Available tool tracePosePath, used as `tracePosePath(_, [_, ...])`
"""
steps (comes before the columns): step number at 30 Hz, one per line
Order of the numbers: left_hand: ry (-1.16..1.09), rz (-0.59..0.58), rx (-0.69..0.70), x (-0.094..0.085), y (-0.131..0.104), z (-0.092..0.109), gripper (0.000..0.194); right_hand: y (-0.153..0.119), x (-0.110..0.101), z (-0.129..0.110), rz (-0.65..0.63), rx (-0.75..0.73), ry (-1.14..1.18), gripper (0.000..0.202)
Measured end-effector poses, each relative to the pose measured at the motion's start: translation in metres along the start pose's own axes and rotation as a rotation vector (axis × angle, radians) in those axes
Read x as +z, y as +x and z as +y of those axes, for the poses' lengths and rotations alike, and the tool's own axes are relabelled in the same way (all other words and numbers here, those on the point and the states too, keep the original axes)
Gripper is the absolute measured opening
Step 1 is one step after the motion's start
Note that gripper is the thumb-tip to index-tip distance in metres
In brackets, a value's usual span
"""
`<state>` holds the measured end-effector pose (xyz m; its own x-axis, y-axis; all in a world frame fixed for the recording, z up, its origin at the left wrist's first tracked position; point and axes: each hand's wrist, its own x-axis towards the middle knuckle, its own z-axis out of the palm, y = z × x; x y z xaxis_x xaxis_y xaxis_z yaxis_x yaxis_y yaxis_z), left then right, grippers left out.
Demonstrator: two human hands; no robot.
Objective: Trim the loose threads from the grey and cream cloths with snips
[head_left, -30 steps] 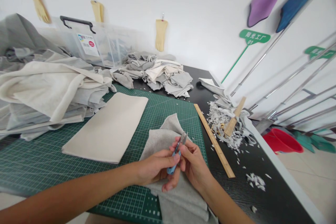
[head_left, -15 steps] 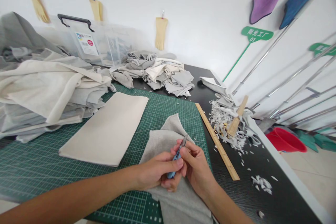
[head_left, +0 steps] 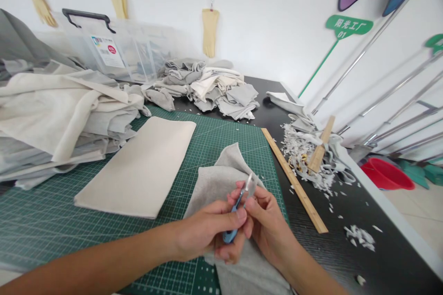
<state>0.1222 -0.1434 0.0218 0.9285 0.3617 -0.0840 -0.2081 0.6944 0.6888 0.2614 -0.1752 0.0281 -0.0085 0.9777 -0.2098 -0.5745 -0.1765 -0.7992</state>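
Note:
My left hand (head_left: 221, 233) is closed around a small blue-handled cutting tool (head_left: 231, 235), which looks like thread snips. Its bright metal tip points up and away, toward my right hand (head_left: 266, 221). The right thumb and fingers are pinched beside the tip. A thin greyish piece shows there; whether it is a second blade or a cloth scrap I cannot tell. Under both hands lies a grey cloth (head_left: 216, 186), its far corner folded up. It rests on the green cutting mat (head_left: 221, 131), partly hidden by my hands.
A folded cream cloth (head_left: 141, 170) lies left on the mat, beside a tall cloth stack (head_left: 51, 115). More cloths (head_left: 207, 85) are heaped behind, near a clear plastic box (head_left: 124, 55). Right are a wooden ruler (head_left: 294, 179), fabric scraps (head_left: 301, 152) and a red basin (head_left: 387, 175).
The tool's tip now stands slightly apart from a greyish piece at the right fingers. Both hands sit slightly farther right and lower in the view, which has itself shifted.

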Motion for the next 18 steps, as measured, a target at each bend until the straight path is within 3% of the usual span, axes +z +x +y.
tracePosePath(4, [-0.094,0.043,0.037,0.012,-0.025,0.003,0.031,-0.009,0.024,0.005,0.026,0.049,0.051,0.027])
tracePosePath(10, [-0.187,0.096,0.080,0.019,-0.064,-0.011,0.033,-0.029,0.052,0.032,0.092,0.137,0.088,0.031])
tracePosePath(15, [-0.208,0.097,0.100,0.032,-0.078,-0.023,0.027,-0.054,0.058,0.049,0.188,0.103,0.169,0.032])
tracePosePath(18, [-0.178,0.051,0.035,0.046,-0.074,-0.035,0.030,-0.082,0.047,0.052,0.292,0.068,0.199,0.030])
